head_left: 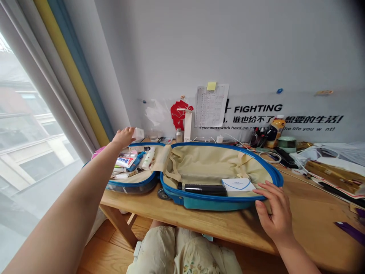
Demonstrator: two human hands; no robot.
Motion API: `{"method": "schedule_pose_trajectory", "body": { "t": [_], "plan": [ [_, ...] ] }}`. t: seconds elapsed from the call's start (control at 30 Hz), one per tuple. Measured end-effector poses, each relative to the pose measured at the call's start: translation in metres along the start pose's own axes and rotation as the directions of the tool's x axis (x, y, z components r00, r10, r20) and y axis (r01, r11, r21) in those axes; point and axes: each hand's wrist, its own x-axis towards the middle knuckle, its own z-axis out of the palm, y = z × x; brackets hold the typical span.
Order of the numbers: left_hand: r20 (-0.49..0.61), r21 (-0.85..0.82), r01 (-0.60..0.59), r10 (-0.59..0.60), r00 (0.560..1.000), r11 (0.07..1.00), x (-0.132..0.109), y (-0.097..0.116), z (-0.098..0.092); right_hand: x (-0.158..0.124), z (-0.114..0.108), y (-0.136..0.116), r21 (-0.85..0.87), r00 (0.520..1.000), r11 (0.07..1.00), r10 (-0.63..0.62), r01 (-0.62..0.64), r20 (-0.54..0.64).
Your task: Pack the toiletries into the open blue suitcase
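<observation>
A small blue suitcase [216, 202] lies open on a wooden desk [199, 222]. Its right half has a beige lining and holds a black cylinder [204, 188] and a white box with blue print [238, 184]. The left half [134, 184] holds toiletries, among them a toothpaste tube [124, 162] and a white bottle [148, 158]. My left hand [123, 137] reaches far out over the left half, fingers closed on a small white box [138, 133]. My right hand [274, 213] rests on the suitcase's near right rim, fingers spread.
The wall behind carries a paper sheet [211, 105], a red fist cutout [179, 113] and lettering. Bottles, pens, cables and papers [327, 167] crowd the desk's right side. A window and curtain [71, 76] stand to the left. My lap shows below the desk edge.
</observation>
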Motion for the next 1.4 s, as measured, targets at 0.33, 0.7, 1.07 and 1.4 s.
{"method": "schedule_pose_trajectory", "body": {
  "t": [0.33, 0.7, 1.07, 1.4],
  "plan": [
    [-0.242, -0.317, -0.636, 0.588, 0.772, 0.704, -0.053, 0.160, -0.111, 0.002, 0.002, -0.001, 0.022, 0.999, 0.999, -0.022, 0.023, -0.024],
    [0.097, -0.407, -0.719, 0.809, 0.580, 0.564, -0.091, 0.268, -0.071, 0.002, 0.000, -0.003, 0.035, 1.000, 0.999, -0.024, 0.024, -0.015],
    [0.161, -0.397, -0.727, 0.822, 0.546, 0.561, -0.097, 0.277, -0.059, 0.003, 0.000, -0.005, 0.020, 0.999, 0.999, -0.030, 0.030, -0.012],
    [0.185, -0.436, -0.711, 0.829, 0.528, 0.551, -0.100, 0.277, -0.044, 0.003, 0.000, -0.003, 0.021, 0.999, 0.999, -0.033, 0.033, -0.007]
  ]
}}
